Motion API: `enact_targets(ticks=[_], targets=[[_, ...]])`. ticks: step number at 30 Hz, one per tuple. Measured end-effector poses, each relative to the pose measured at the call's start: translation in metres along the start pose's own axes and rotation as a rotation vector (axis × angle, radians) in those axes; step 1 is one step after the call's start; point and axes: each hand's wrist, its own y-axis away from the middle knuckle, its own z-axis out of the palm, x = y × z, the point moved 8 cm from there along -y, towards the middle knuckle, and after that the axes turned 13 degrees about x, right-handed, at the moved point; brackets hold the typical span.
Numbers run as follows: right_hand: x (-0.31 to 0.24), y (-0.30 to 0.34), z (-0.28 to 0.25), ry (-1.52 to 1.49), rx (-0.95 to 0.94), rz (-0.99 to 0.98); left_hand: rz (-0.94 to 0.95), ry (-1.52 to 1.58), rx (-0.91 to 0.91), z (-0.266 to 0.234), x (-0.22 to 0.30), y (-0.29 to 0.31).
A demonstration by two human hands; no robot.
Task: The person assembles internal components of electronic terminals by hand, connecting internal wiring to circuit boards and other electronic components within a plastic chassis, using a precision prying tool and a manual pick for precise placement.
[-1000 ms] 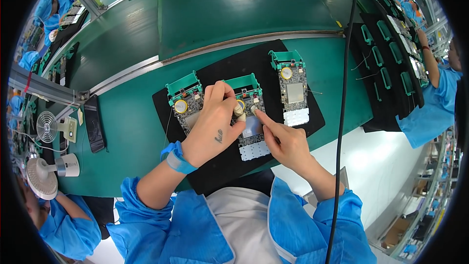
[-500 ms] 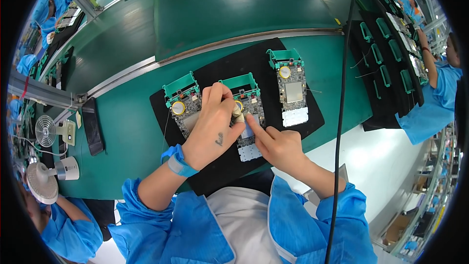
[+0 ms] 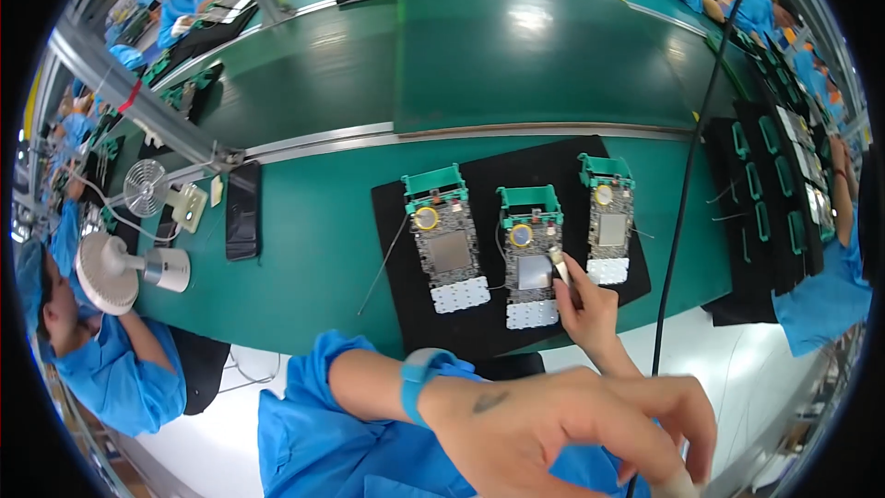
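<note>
My left hand (image 3: 562, 420), a blue band on its wrist, reaches across the lower right, large and close. Its fingers are loosely bent and apart, with nothing visible in them; one fingertip is cut off at the lower rim. My right hand (image 3: 592, 309) pinches a small whitish piece (image 3: 559, 264), too small to name, at the right edge of the middle circuit board (image 3: 532, 288). That board has a green plastic frame, a yellow-rimmed round part and a white lower end. Similar boards lie to its left (image 3: 449, 252) and right (image 3: 611, 231).
The boards rest on a black mat (image 3: 396, 267) on the green table (image 3: 313, 267). A dark phone-like slab (image 3: 243, 210) and two small fans (image 3: 109, 272) (image 3: 147, 186) stand left. A black cable (image 3: 687, 175) hangs at right, before racked green frames (image 3: 756, 175). Co-workers sit at both sides.
My left hand has left the middle board and swung down to the right, close to me. My right hand now pinches the whitish piece. The whole view has shifted, showing the boards farther right.
</note>
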Motion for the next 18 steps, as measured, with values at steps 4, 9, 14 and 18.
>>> enact_targets(ticks=[4,9,14,18], targets=[[-0.001,-0.001,0.001,-0.019,-0.012,-0.023,0.142,0.052,-0.221,0.019,0.016,-0.005],[-0.001,-0.001,0.000,-0.022,0.006,-0.034,0.396,-0.221,-0.394,0.028,0.025,-0.004],[-0.003,0.000,0.001,-0.013,0.018,-0.050,0.086,0.159,-0.173,0.015,0.015,-0.010],[-0.007,-0.003,0.000,-0.027,0.062,-0.090,0.090,0.057,-0.224,0.017,0.003,-0.004]])
